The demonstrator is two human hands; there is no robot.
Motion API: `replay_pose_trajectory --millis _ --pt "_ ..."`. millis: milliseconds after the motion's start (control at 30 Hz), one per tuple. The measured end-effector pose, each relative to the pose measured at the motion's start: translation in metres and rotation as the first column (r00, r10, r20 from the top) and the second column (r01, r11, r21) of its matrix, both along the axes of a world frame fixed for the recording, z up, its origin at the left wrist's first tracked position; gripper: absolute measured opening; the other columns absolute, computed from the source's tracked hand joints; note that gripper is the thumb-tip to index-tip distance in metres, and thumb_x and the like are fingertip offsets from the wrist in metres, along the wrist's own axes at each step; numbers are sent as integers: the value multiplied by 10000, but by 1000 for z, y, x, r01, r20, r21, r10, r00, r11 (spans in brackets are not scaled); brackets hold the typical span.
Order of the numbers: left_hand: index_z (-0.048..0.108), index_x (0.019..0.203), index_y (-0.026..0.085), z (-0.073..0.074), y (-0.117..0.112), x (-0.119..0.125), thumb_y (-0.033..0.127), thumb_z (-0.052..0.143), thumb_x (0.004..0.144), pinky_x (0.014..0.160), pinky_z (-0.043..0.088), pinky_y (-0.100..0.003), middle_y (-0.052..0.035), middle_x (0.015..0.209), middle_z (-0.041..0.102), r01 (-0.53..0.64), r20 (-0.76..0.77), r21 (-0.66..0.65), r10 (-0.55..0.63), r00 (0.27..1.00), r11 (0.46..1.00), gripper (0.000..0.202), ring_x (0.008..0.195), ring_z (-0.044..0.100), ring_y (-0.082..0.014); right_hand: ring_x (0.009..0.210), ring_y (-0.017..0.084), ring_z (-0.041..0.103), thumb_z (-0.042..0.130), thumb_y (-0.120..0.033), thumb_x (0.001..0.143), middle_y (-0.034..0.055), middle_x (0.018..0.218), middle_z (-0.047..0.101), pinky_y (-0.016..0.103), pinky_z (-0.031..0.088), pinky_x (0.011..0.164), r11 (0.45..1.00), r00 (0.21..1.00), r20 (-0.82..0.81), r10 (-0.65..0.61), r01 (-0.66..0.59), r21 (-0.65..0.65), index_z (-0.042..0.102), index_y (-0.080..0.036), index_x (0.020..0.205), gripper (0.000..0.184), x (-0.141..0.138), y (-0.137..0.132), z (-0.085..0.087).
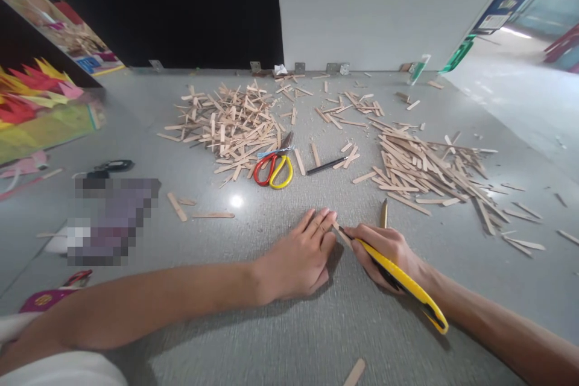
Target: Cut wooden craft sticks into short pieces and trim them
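Observation:
My right hand is closed around a yellow utility knife, its black blade end pointing to the upper left. The knife tip rests against a short wooden craft stick on the grey surface. My left hand lies palm down, its fingertips pressing the stick's far end. The left palm hides whatever is under it. Just beyond my right hand stands a brownish pointed object, partly hidden by the fingers. Scissors with red and yellow handles and a black pen lie farther out.
Piles of craft sticks lie at back left and right. A blurred-out purple item and a dark key fob are on the left. Colourful folded paper is at far left. A black-and-white panel bounds the back.

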State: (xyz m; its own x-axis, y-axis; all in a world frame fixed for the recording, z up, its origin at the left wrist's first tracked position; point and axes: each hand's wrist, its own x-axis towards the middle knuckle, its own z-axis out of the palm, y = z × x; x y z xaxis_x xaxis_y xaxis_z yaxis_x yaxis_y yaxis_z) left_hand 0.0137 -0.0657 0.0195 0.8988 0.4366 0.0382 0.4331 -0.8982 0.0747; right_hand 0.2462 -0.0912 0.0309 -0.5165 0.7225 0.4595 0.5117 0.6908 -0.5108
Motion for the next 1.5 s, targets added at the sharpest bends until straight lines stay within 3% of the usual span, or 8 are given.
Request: replay_pose_trajectory --millis 400,600,733,867,1000,1200,1367,1500 --pt "549 1437 -32 -1 3 -3 385 539 1056 1336 261 -565 -349 1693 390 24 8 -37 -24 1000 999 564 1618 357 -447 527 112 607 457 -97 1053 5 719 657 213 450 498 999 1000 -8 21 -21 43 637 -177 1029 199 1 -1 1" --pt "591 1383 -46 -1 1 -4 367 542 1043 1326 326 -521 -363 1655 440 57 30 26 -58 998 998 538 1583 421 -452 508 109 620 506 -224 1085 -9 681 686 216 455 500 987 990 -113 -83 66 -148 696 -193 1023 202 4 1 3" --pt "607 1355 -21 -5 0 -5 322 552 1030 1333 326 -530 -353 1669 426 50 76 -19 -49 996 999 475 1611 377 -436 437 100 577 546 -359 1086 -30 602 681 212 452 466 910 961 -151 -233 161 -382 737 -212 972 266 7 4 1" --pt "599 1369 -18 -8 1 -7 289 550 1021 1326 344 -547 -352 1680 408 53 114 -52 -46 992 997 466 1616 366 -435 404 104 555 556 -515 1063 -9 587 681 213 441 417 766 925 -168 -340 169 -621 732 -200 926 385 6 8 4" --pt "614 1353 -30 -7 1 -6 281 556 1017 1308 380 -536 -358 1660 434 46 116 -30 -42 992 998 462 1593 405 -442 373 101 521 600 -634 1008 -6 548 651 209 401 382 703 886 -238 -398 129 -699 723 -188 879 480 3 11 7" --pt "616 1385 -9 -3 0 -4 291 550 1020 1316 369 -497 -319 1664 458 20 94 -1 -20 995 1000 477 1592 424 -403 372 103 507 614 -712 985 -19 558 637 214 384 352 749 775 -366 -516 200 -632 692 -203 865 528 7 10 2" --pt "621 1376 -26 -5 1 -4 290 555 1008 1301 398 -506 -328 1642 483 30 123 15 -32 992 999 489 1565 461 -423 443 107 587 590 -482 1070 -21 600 676 209 454 439 853 907 -211 -364 234 -466 736 -208 936 338 11 5 0" --pt "624 1372 -21 -6 2 -4 281 563 996 1302 403 -508 -320 1643 488 31 148 -12 -29 989 999 486 1570 456 -418 482 101 623 593 -355 1064 -22 643 713 202 480 508 933 956 -147 -253 200 -300 752 -208 985 231 8 4 3"
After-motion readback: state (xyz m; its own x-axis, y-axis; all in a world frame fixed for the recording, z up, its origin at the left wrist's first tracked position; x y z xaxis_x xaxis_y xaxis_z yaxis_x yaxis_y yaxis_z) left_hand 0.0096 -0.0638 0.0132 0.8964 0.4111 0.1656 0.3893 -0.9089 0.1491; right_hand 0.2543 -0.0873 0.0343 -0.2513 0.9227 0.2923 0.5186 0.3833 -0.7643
